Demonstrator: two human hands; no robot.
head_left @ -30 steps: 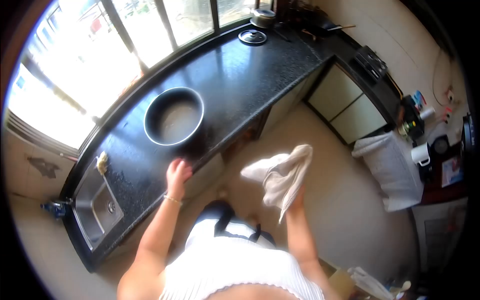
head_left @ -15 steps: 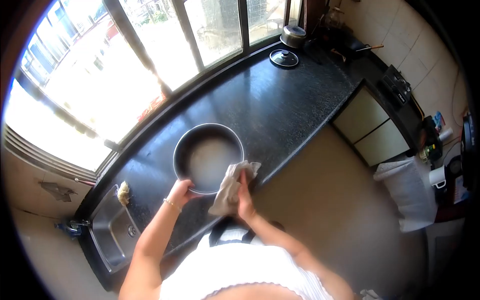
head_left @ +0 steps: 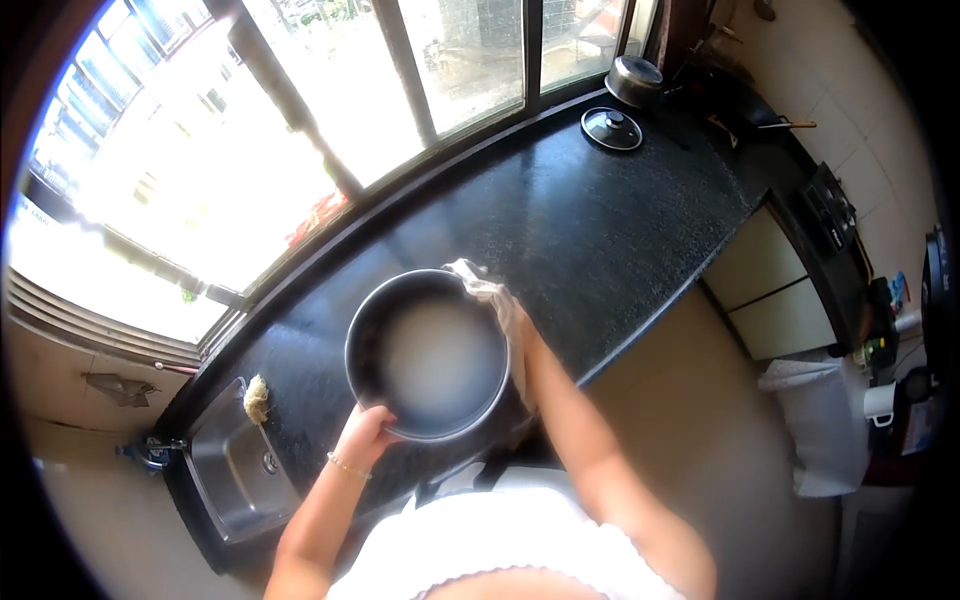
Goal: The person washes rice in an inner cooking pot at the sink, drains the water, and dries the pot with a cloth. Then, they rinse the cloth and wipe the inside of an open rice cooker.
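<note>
Clasping the rim of a deep, round pot (head_left: 378,345) with the left hand (head_left: 368,434), with the thumb hooked inside; setting a limp, creased cloth (head_left: 492,290) against the opposite side with the right hand (head_left: 526,320), too hidden to tell how tightly closed. Seemingly at a two-sided steadying step, calling for even pressure on smooth metal. Holding the pot near the front edge of a glossy, speckled black counter (head_left: 640,210); impossible to tell whether resting or raised.

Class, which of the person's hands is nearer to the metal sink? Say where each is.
Left. The left hand holds the near rim of the pot, toward the sink; the right hand, at the cloth on the pot's other side, is farther from it.
</note>
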